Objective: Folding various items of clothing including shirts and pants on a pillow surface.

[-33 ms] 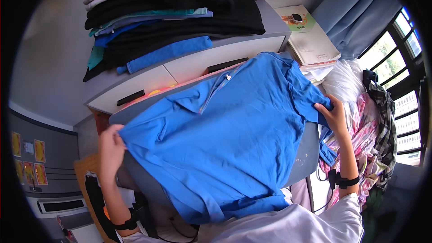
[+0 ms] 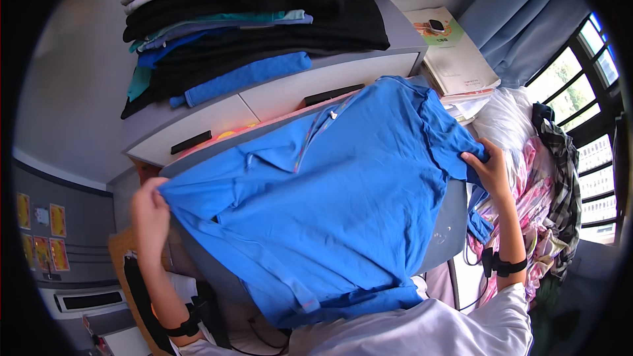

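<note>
A wrinkled blue garment (image 2: 336, 191) lies spread over a grey board-like surface (image 2: 432, 250), and its near edge reaches my lap. My left hand (image 2: 150, 214) is closed on the garment's left edge and pulls that corner out taut. On the other side, my right hand (image 2: 486, 166) pinches a bunched part at the upper right, thumb on top. A small opening with a striped trim and a white tag-like piece (image 2: 333, 115) shows along the garment's far edge. What lies beneath the cloth is hidden.
Folded dark and blue clothes (image 2: 250, 46) are stacked on a grey-white cabinet (image 2: 277, 95) beyond the board. Books (image 2: 455, 69) with a small dark device (image 2: 436, 26) on top stand at the far right. Rumpled pink and white cloth (image 2: 527, 204) lies by the window.
My left hand has moved outward to the left and slightly up, drawing the garment's left corner with it and stretching the cloth. The right hand stays in place.
</note>
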The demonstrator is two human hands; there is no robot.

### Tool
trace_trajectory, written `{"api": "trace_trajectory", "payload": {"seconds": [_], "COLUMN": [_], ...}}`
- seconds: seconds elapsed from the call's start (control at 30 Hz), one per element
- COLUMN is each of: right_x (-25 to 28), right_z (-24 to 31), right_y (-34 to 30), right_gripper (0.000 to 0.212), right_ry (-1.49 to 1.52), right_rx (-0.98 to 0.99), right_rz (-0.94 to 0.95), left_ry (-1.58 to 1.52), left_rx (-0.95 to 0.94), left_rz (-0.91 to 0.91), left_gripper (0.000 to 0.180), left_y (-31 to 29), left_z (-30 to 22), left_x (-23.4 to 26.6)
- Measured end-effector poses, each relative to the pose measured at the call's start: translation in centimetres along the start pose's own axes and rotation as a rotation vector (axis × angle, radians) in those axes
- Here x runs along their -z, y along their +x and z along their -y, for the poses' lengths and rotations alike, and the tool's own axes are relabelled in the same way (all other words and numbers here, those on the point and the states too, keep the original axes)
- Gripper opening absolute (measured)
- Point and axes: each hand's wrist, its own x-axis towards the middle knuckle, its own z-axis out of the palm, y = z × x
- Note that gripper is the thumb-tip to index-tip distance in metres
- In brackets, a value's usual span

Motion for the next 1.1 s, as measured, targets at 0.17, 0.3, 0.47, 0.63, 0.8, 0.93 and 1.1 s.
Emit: {"api": "trace_trajectory", "payload": {"seconds": [0.17, 0.3, 0.47, 0.63, 0.8, 0.93, 1.1], "right_x": [-0.1, -0.7, -4.3, -9.8, -11.3, -10.8, -5.1], "right_z": [1.1, 2.9, 8.1, 12.1, 12.3, 10.8, 6.0], "right_y": [-0.1, 1.6, 8.5, 13.2, 16.1, 15.5, 8.9], "right_gripper": [0.048, 0.053, 0.036, 0.045, 0.032, 0.035, 0.033], "right_ry": [-0.007, 0.217, 0.131, -0.205, -0.007, -0.075, 0.009], "right_rx": [-0.064, -0.018, 0.417, 0.633, 0.375, 0.258, 0.383], "right_rz": [0.208, 0.182, 0.054, 0.198, 0.213, 0.013, -0.040], "left_ry": [0.179, 0.115, -0.036, -0.076, -0.565, -0.439, 0.373], "left_rx": [0.060, -0.430, -0.717, -0.904, -0.171, -0.172, -0.261], "left_rz": [-0.153, -0.102, 0.146, 0.297, -0.075, -0.209, -0.250], "left_gripper": [0.025, 0.040, 0.064, 0.032, 0.033, 0.041, 0.083], "left_y": [3.7, 2.2, 3.0, 7.8, 12.0, 10.9, -2.9], "left_z": [1.9, -2.7, -11.0, -10.9, -8.8, -8.6, -3.8], "left_x": [-0.4, -6.9, -11.0, -12.9, -14.4, -14.0, -10.2]}}
